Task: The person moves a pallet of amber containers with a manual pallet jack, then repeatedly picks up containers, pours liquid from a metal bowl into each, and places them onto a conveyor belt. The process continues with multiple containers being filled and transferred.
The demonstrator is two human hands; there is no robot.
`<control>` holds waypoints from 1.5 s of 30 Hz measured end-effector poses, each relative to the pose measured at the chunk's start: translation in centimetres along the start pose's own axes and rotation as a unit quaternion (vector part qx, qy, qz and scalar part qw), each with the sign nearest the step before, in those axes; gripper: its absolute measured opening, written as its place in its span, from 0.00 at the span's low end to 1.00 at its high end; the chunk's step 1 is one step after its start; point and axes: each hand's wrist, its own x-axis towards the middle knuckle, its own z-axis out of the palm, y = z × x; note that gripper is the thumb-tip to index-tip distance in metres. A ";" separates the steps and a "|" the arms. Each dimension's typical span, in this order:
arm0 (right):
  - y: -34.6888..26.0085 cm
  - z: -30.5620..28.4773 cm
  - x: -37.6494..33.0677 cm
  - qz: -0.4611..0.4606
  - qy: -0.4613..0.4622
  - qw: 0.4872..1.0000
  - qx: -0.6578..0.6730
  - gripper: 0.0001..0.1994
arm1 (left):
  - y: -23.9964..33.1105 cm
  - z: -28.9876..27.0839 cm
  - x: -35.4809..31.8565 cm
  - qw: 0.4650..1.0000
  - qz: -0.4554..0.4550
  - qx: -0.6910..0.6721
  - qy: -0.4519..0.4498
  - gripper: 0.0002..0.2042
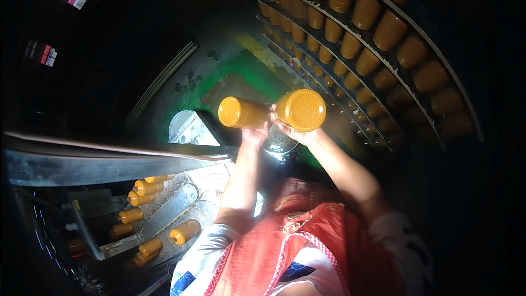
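Two orange bottles are held up side by side in front of me, bases turned toward the view. My left hand point(256, 133) is closed around the left bottle point(236, 112), which lies tilted with its rounded base to the left. My right hand point(285, 125) grips the right bottle point(301, 109), whose dotted, embossed base faces up. The fingertips of my right hand come close to the left bottle; I cannot tell whether they touch it. Both bottle necks are hidden. Beneath the hands sits a round metallic thing point(280, 141), partly covered.
Tiered racks point(350, 33) at the upper right hold rows of orange bottles point(366, 11). A metal rail point(120, 164) crosses from the left. Below it, a metal conveyor point(175, 203) carries several orange bottles point(185, 232). A pale bin-like thing point(192, 129) stands near the rail's end.
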 end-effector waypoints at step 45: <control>39.7 0.9 22.6 -0.297 -0.065 0.355 -0.884 0.20 | 28.2 -6.9 -42.2 0.515 0.218 0.812 0.163 0.25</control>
